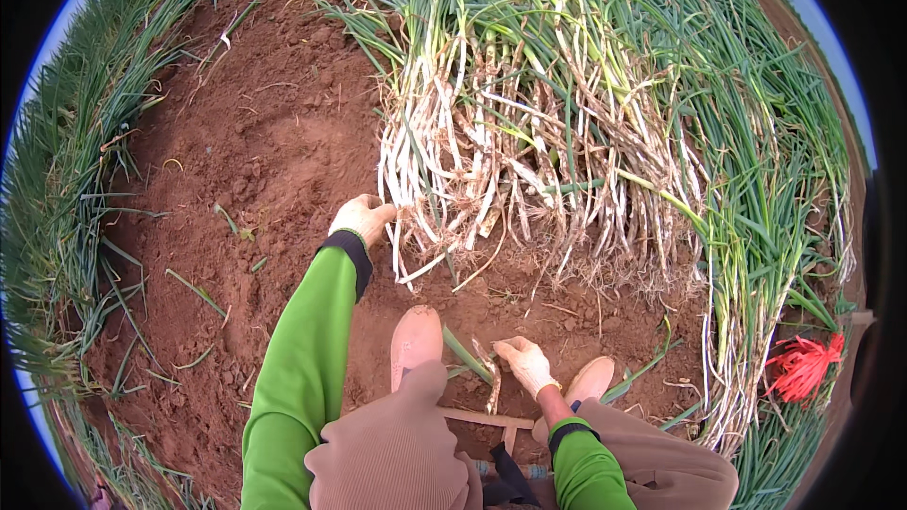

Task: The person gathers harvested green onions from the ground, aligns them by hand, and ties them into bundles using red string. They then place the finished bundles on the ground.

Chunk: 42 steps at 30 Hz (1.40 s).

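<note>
A large pile of scallions (489, 106) lies before me, green tops away from me, white stems and dirty roots towards me. My left hand (365, 219), in a pale glove, touches the pile's left edge by the outermost white stem; whether its fingers grip that stem I cannot tell. My right hand (526, 364), also gloved, hovers low between my shoes, its fingertips beside a withered brown stalk (494, 382); whether it holds the stalk is unclear. A loose green leaf (468, 353) lies just left of that stalk.
Beneath me is part of a low wooden-framed stool (489, 418). Sorted-looking scallions (737, 340) lie to the right, near a bundle of red plastic ties (808, 367). Brown soil (269, 142) with leaf scraps stretches left to a row of green scallions (92, 177). My shoes (416, 340) stand near the roots.
</note>
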Each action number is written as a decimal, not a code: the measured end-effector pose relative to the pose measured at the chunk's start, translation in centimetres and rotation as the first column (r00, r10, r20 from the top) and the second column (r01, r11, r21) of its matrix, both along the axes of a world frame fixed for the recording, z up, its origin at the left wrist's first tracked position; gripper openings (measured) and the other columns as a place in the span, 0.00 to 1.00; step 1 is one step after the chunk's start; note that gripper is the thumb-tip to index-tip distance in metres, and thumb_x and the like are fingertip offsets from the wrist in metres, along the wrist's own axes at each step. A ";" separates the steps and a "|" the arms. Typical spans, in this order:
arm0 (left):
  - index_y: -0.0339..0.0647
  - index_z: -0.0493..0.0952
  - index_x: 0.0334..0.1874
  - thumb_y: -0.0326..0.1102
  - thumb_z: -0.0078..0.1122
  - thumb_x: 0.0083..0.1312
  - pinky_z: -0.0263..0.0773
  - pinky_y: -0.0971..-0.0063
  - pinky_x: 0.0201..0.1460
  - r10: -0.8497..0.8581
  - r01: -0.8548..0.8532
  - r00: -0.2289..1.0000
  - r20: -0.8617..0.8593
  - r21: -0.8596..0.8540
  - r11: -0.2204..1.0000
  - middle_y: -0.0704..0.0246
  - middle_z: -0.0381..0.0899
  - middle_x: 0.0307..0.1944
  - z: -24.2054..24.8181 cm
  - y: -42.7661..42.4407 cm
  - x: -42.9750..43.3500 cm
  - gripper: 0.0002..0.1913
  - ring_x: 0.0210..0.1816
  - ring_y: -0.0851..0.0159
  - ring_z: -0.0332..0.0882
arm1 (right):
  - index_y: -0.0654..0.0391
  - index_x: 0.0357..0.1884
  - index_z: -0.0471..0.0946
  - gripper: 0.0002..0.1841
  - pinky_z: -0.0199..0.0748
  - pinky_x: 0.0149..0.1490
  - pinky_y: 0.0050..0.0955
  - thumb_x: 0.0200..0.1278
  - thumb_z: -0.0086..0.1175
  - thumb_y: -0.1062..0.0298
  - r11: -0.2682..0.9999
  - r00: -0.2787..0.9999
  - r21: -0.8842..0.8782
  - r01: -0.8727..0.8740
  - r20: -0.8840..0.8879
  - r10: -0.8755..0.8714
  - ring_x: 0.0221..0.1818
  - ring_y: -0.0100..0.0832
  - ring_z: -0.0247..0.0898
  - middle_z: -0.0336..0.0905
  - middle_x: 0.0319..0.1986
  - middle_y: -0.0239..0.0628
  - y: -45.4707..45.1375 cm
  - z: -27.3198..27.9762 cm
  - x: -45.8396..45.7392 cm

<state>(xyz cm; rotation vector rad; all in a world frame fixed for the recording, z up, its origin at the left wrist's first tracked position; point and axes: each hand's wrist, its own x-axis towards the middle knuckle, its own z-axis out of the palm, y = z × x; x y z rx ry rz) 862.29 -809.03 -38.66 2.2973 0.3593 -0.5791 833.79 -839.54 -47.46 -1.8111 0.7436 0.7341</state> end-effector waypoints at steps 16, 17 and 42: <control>0.38 0.82 0.54 0.52 0.59 0.67 0.77 0.61 0.49 0.073 -0.073 0.993 0.088 -0.006 0.997 0.55 0.88 0.39 -2.2 1.6 4.2 0.24 0.42 0.53 0.86 | 0.62 0.48 0.85 0.22 0.81 0.47 0.31 0.67 0.65 0.50 0.987 0.990 -0.097 -0.131 0.047 0.136 0.37 0.31 0.85 0.89 0.33 0.42 2.0 3.0 9.8; 0.38 0.82 0.54 0.53 0.58 0.68 0.77 0.59 0.50 0.061 -0.070 0.988 0.139 0.058 0.996 0.52 0.88 0.40 -2.1 0.9 3.7 0.24 0.43 0.50 0.87 | 0.62 0.49 0.85 0.21 0.81 0.48 0.31 0.68 0.65 0.52 0.992 0.984 -0.060 -0.107 0.136 0.114 0.38 0.30 0.85 0.89 0.34 0.42 3.1 3.6 11.3; 0.31 0.82 0.59 0.44 0.67 0.68 0.78 0.71 0.51 0.475 -0.341 0.850 0.229 -0.448 0.826 0.62 0.88 0.47 -3.7 -1.5 15.5 0.25 0.45 0.62 0.86 | 0.58 0.64 0.77 0.33 0.78 0.55 0.48 0.67 0.58 0.41 0.980 0.951 0.070 -0.184 0.264 0.159 0.51 0.57 0.83 0.86 0.46 0.57 11.5 -1.4 27.0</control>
